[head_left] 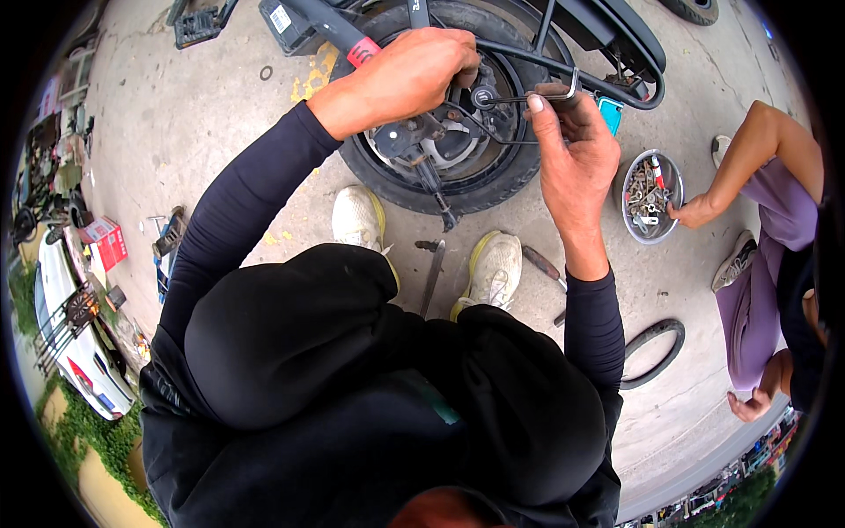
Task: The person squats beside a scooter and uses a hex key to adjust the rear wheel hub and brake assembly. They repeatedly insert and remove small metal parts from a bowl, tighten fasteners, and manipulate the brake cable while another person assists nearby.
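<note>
A black wheel with a dark hub stands in front of me, on what looks like a scooter or electric bike. My right hand pinches a bent metal hex key between thumb and fingers. Its long arm points left to the round cap at the hub; I cannot tell if the tip is seated. My left hand is closed beside the hub, its fingertips curled down and partly hidden. What it grips, if anything, does not show. Below it sits a dark bracket with a shock-like rod.
A crouching person's hand touches a metal bowl of loose hardware at right. On the concrete lie a long flat tool between my shoes, a handled tool and a black rubber ring. A red box stands left.
</note>
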`<state>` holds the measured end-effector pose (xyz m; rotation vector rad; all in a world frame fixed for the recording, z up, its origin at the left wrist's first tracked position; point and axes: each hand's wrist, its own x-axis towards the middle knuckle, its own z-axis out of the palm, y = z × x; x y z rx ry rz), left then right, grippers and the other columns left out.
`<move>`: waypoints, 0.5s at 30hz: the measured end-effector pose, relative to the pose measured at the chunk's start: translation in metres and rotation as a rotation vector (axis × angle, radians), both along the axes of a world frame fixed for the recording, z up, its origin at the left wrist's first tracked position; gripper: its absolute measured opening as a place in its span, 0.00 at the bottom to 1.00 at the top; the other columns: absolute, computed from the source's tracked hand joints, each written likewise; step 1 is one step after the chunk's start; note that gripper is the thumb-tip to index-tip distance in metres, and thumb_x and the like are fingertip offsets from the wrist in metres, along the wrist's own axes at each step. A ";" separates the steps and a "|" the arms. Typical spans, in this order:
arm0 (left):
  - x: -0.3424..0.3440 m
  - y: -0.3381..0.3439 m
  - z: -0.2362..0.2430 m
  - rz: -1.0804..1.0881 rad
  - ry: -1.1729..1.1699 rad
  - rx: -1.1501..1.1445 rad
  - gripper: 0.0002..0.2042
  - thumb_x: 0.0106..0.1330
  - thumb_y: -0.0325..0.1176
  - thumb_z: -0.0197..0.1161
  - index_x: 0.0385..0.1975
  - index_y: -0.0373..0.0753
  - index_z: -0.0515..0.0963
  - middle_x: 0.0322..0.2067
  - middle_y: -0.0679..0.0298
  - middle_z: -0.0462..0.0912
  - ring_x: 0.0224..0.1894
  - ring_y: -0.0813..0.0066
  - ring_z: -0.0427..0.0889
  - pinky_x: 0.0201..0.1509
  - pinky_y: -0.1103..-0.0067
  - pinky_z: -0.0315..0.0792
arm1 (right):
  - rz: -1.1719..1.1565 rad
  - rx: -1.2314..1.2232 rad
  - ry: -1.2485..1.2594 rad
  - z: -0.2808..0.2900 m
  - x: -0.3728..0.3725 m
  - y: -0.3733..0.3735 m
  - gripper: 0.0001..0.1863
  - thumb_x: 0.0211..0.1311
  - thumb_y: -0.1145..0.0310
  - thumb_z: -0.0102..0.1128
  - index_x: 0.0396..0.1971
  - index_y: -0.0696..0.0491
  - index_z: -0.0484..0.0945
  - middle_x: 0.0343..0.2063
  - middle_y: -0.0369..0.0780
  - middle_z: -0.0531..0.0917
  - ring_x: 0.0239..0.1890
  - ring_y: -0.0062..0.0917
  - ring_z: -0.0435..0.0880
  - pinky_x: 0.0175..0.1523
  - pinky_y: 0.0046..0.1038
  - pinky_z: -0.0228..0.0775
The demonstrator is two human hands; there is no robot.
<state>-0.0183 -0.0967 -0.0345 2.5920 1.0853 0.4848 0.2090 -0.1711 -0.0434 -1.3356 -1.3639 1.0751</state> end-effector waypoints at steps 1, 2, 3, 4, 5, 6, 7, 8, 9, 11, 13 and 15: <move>0.002 -0.003 -0.001 0.028 -0.052 0.039 0.08 0.59 0.29 0.71 0.30 0.32 0.79 0.29 0.51 0.83 0.37 0.46 0.85 0.40 0.60 0.77 | -0.005 0.002 0.002 -0.001 0.000 0.000 0.10 0.71 0.72 0.67 0.47 0.61 0.83 0.38 0.38 0.87 0.40 0.18 0.86 0.48 0.21 0.79; 0.003 -0.006 -0.001 0.056 -0.105 0.078 0.08 0.59 0.29 0.71 0.30 0.32 0.79 0.28 0.51 0.83 0.36 0.46 0.85 0.39 0.60 0.77 | -0.008 0.004 0.006 -0.001 0.000 0.001 0.10 0.71 0.72 0.67 0.47 0.61 0.83 0.38 0.38 0.87 0.40 0.18 0.86 0.48 0.21 0.79; 0.004 -0.009 0.003 0.126 0.008 0.004 0.08 0.59 0.28 0.71 0.30 0.32 0.78 0.28 0.51 0.83 0.37 0.46 0.85 0.40 0.60 0.77 | -0.010 0.003 0.009 -0.001 -0.001 0.001 0.10 0.71 0.72 0.67 0.47 0.61 0.83 0.38 0.38 0.87 0.40 0.18 0.86 0.48 0.21 0.79; 0.005 -0.012 0.010 0.194 0.120 -0.070 0.08 0.59 0.28 0.70 0.31 0.32 0.78 0.29 0.51 0.83 0.37 0.46 0.84 0.41 0.60 0.77 | -0.011 0.001 0.013 -0.001 -0.001 0.001 0.10 0.71 0.72 0.67 0.47 0.61 0.83 0.38 0.38 0.88 0.40 0.18 0.86 0.48 0.21 0.79; 0.006 -0.013 0.013 0.263 0.234 -0.144 0.08 0.58 0.27 0.70 0.31 0.32 0.78 0.29 0.51 0.83 0.38 0.46 0.84 0.41 0.61 0.77 | -0.008 -0.002 0.003 -0.002 0.000 0.000 0.10 0.71 0.72 0.67 0.47 0.61 0.83 0.38 0.38 0.88 0.40 0.18 0.86 0.48 0.21 0.79; 0.006 -0.013 0.013 0.256 0.237 -0.160 0.08 0.59 0.27 0.70 0.31 0.32 0.78 0.29 0.51 0.83 0.38 0.47 0.84 0.41 0.61 0.77 | -0.003 -0.004 -0.008 -0.002 -0.001 0.000 0.10 0.71 0.72 0.67 0.47 0.61 0.83 0.38 0.38 0.88 0.40 0.18 0.86 0.48 0.21 0.79; 0.007 -0.012 0.013 0.249 0.240 -0.175 0.08 0.59 0.28 0.70 0.31 0.33 0.78 0.29 0.51 0.83 0.38 0.47 0.84 0.41 0.61 0.77 | 0.001 -0.005 -0.020 -0.002 -0.001 0.000 0.10 0.71 0.72 0.67 0.47 0.61 0.83 0.38 0.38 0.88 0.40 0.18 0.86 0.48 0.21 0.79; 0.007 -0.012 0.012 0.243 0.244 -0.191 0.08 0.59 0.28 0.70 0.32 0.33 0.77 0.30 0.51 0.83 0.38 0.47 0.85 0.41 0.61 0.77 | -0.020 0.010 -0.011 -0.003 -0.002 -0.001 0.10 0.70 0.72 0.68 0.46 0.60 0.84 0.36 0.38 0.88 0.37 0.17 0.85 0.45 0.21 0.79; 0.005 -0.009 0.010 0.192 0.195 -0.153 0.09 0.60 0.29 0.71 0.32 0.33 0.77 0.30 0.51 0.83 0.37 0.46 0.85 0.40 0.60 0.77 | -0.040 0.028 0.001 -0.004 -0.003 0.000 0.09 0.68 0.71 0.69 0.44 0.59 0.84 0.34 0.38 0.89 0.34 0.16 0.85 0.43 0.21 0.78; 0.002 -0.005 0.002 0.091 0.097 -0.076 0.10 0.61 0.30 0.72 0.32 0.33 0.77 0.31 0.51 0.84 0.37 0.46 0.85 0.39 0.59 0.77 | -0.056 0.050 0.020 -0.005 -0.005 0.002 0.09 0.67 0.70 0.70 0.43 0.58 0.85 0.32 0.38 0.90 0.32 0.15 0.85 0.40 0.21 0.78; 0.000 -0.004 0.001 0.025 0.083 -0.024 0.10 0.61 0.31 0.72 0.31 0.34 0.77 0.31 0.51 0.84 0.36 0.46 0.85 0.38 0.58 0.76 | -0.051 0.057 0.029 -0.004 -0.005 0.003 0.09 0.67 0.70 0.70 0.43 0.58 0.85 0.32 0.38 0.90 0.32 0.15 0.85 0.40 0.21 0.78; 0.001 -0.006 0.003 0.067 0.087 -0.024 0.10 0.62 0.32 0.72 0.31 0.33 0.77 0.31 0.51 0.84 0.36 0.45 0.85 0.38 0.58 0.76 | -0.018 0.028 -0.005 -0.001 -0.002 0.001 0.10 0.70 0.72 0.68 0.46 0.60 0.84 0.36 0.38 0.88 0.37 0.17 0.85 0.45 0.21 0.79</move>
